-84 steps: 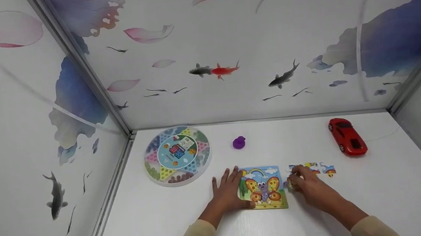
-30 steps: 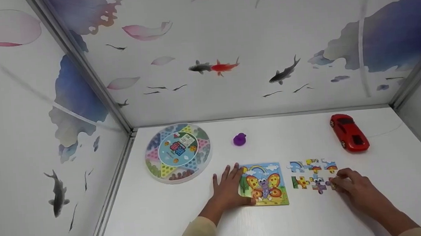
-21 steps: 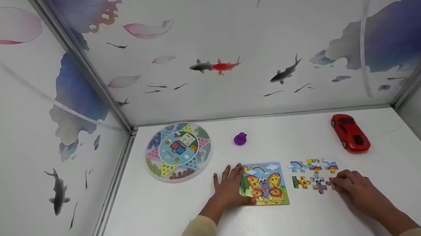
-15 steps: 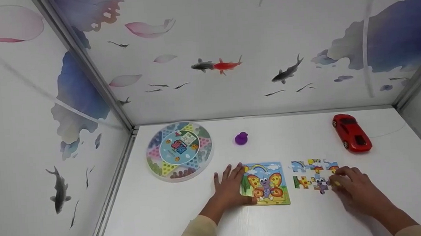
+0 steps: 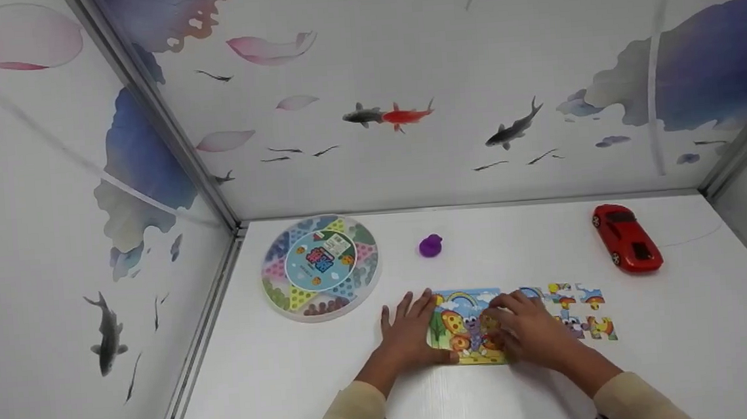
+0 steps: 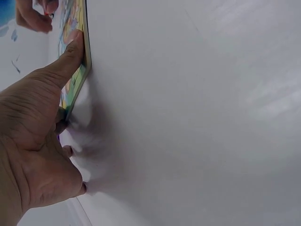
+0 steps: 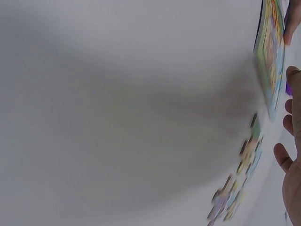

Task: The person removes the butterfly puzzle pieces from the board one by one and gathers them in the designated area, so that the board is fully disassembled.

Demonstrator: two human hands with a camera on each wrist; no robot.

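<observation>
A square butterfly jigsaw puzzle board (image 5: 462,302) lies on the white table. My left hand (image 5: 410,340) steadies it from the left, fingers spread along that side and the thumb resting on the lower edge. Over the board's right part is my right hand (image 5: 532,331), its fingers loosely bent. In the right wrist view thumb and fingers stand apart close to the board (image 7: 270,61). To the right, loose jigsaw pieces (image 5: 591,296) form two rows, and a yellow-orange piece (image 5: 600,327) ends the lower one. The right hand covers part of the rows' left end.
A round Chinese checkers box (image 5: 320,269) sits at the back left. Behind the puzzle stands a small purple duck toy (image 5: 430,245). The red toy car (image 5: 626,238) is at the back right. Printed walls rise around the table's back and sides.
My right hand set a piece at the right end of the lower row, let go, and moved left over the board. The left hand has stayed on the board.
</observation>
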